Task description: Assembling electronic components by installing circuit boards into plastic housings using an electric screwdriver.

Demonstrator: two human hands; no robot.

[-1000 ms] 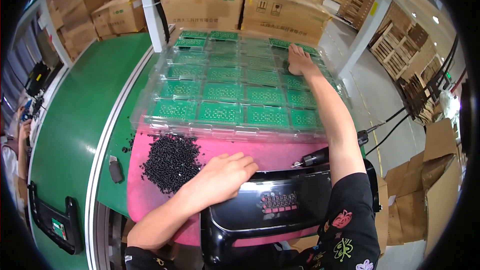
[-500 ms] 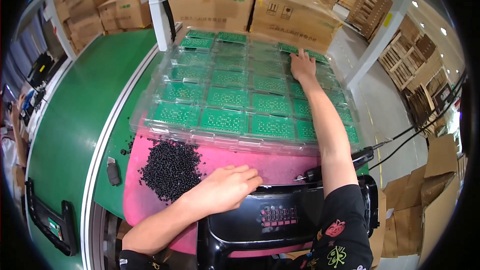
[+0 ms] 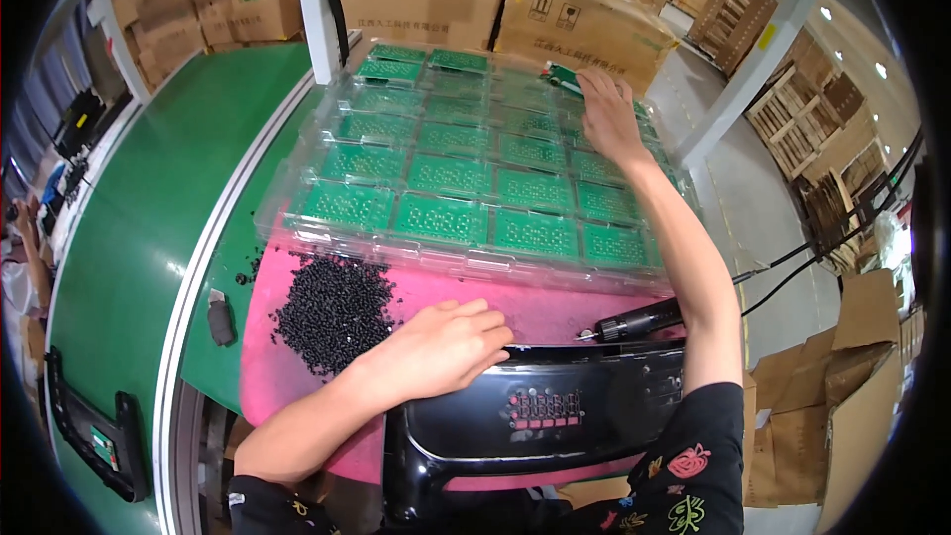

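Observation:
My right hand is at the far right of the clear plastic tray, closed on a green circuit board whose near corner my fingers hide. The board is tilted up, with small parts along its edge. Several green circuit boards lie in rows in the tray. My left hand lies with curled fingers over the upper edge of a glossy black plastic housing, which has a group of small slots. Left of that hand is a heap of small black screws on a pink mat.
An electric screwdriver lies behind the housing, cable running right. A utility knife lies beside the mat. Another black housing is on the green conveyor at left, near another person's arm. Cardboard boxes stand behind.
My right hand has lifted a circuit board from the far right of the tray, and its edge now rises above the others. My left hand stays on the housing. The view has shifted slightly.

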